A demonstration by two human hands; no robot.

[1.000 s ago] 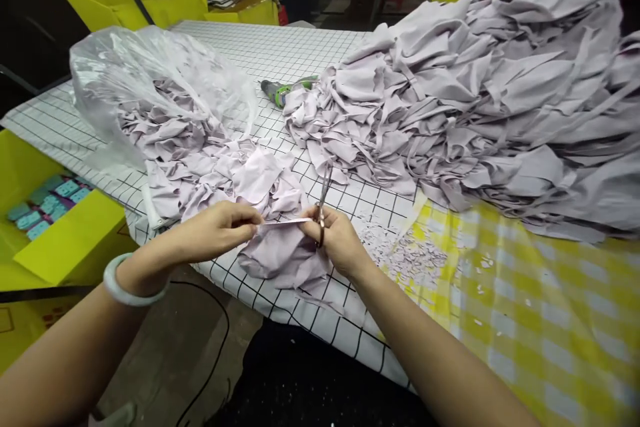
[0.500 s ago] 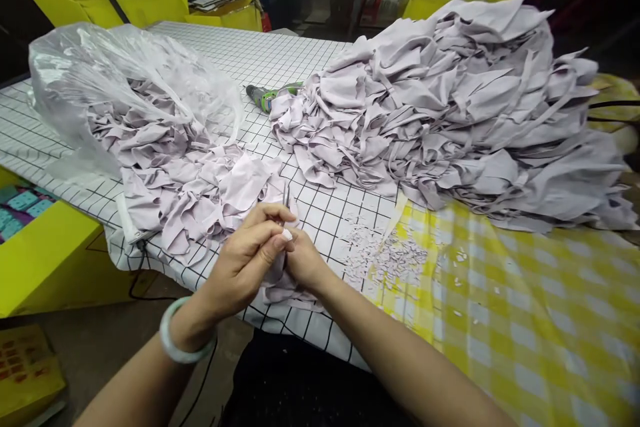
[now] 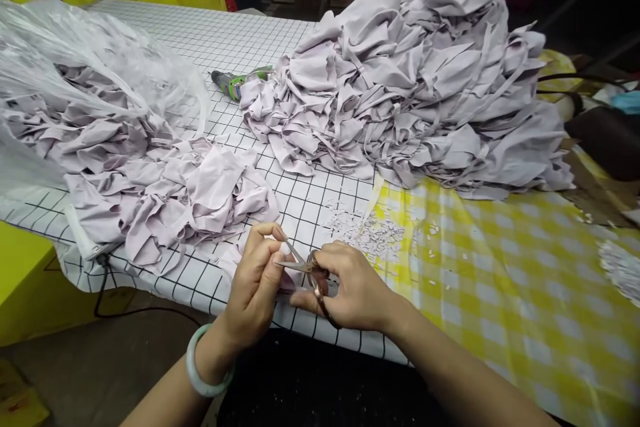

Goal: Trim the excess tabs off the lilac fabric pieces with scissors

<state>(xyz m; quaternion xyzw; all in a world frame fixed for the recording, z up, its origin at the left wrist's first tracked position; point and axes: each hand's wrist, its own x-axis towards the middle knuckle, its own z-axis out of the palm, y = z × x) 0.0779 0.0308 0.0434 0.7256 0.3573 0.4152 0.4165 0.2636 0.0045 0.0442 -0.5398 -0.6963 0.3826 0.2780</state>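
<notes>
My right hand [image 3: 353,287] grips a pair of scissors [image 3: 307,267] by the bronze-coloured handles. The blades are spread, and their tips reach my left hand [image 3: 255,287]. Thumb and fingers of that hand pinch a pale lilac fabric piece, mostly hidden by the fingers; part of the cloth hangs beside and below them. Left of my hands lies a loose heap of pale lilac fabric pieces [image 3: 165,193], which spills from a clear plastic bag [image 3: 165,90]. Small fabric snippets [image 3: 377,237] are scattered on the table beyond my right hand.
A large pile of lilac fabric [image 3: 400,93] covers the table's far right. A green and grey tool [image 3: 230,84] lies at its left end. Yellow checked cloth [image 3: 500,280] covers the right side of the grid-patterned table [image 3: 195,30]. A cable [image 3: 145,312] hangs over the front edge.
My right hand has drawn away from the left and turned, so the scissors now show with blades apart. The camera view has shifted right and down. My left hand keeps its pinch.
</notes>
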